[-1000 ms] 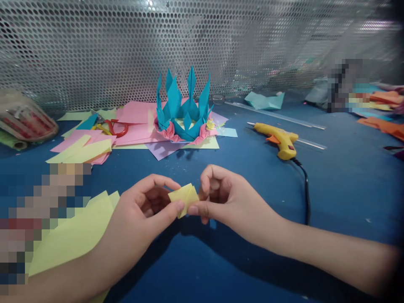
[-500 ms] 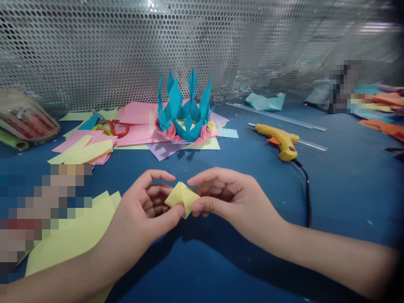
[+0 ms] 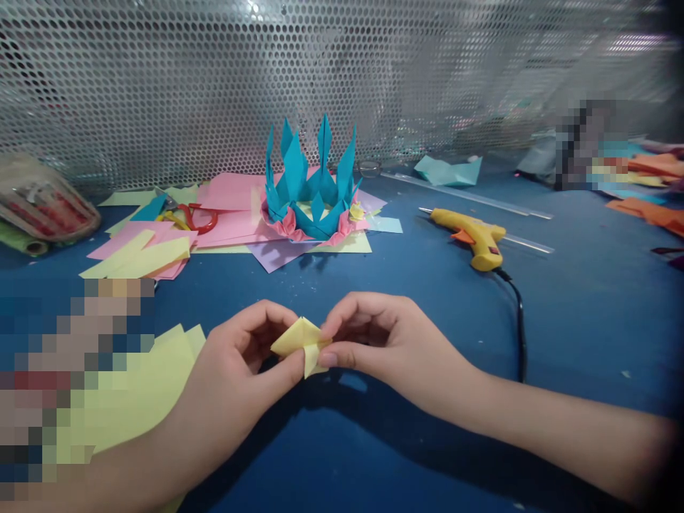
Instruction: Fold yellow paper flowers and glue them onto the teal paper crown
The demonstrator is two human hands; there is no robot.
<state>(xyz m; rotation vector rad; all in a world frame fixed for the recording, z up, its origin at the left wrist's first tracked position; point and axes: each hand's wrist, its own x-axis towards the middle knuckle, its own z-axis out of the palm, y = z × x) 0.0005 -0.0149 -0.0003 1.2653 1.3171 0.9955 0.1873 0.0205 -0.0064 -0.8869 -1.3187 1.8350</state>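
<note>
A small folded piece of yellow paper (image 3: 300, 340) is held up between both hands, above the blue table. My left hand (image 3: 251, 353) pinches its left side, thumb in front and fingers behind. On the other side, my right hand (image 3: 377, 331) grips the right edge and lower flap between thumb and index finger. A crease runs down the paper's middle and a flap points downward. Beyond the hands stands a blue and pink paper crown-like piece (image 3: 315, 189) with tall pointed petals. Larger yellow sheets (image 3: 128, 392) lie beside my left forearm.
A yellow glue gun (image 3: 473, 239) with a black cord lies at the right, near clear glue sticks (image 3: 464, 194). Red-handled scissors (image 3: 200, 219) rest among pink sheets (image 3: 227, 192). A plastic container (image 3: 45, 199) stands far left; a perforated metal panel (image 3: 187, 85) closes the back.
My right fingers have closed onto the paper's right edge, and its lower flap now stands out. The left index finger has curled in behind the paper.
</note>
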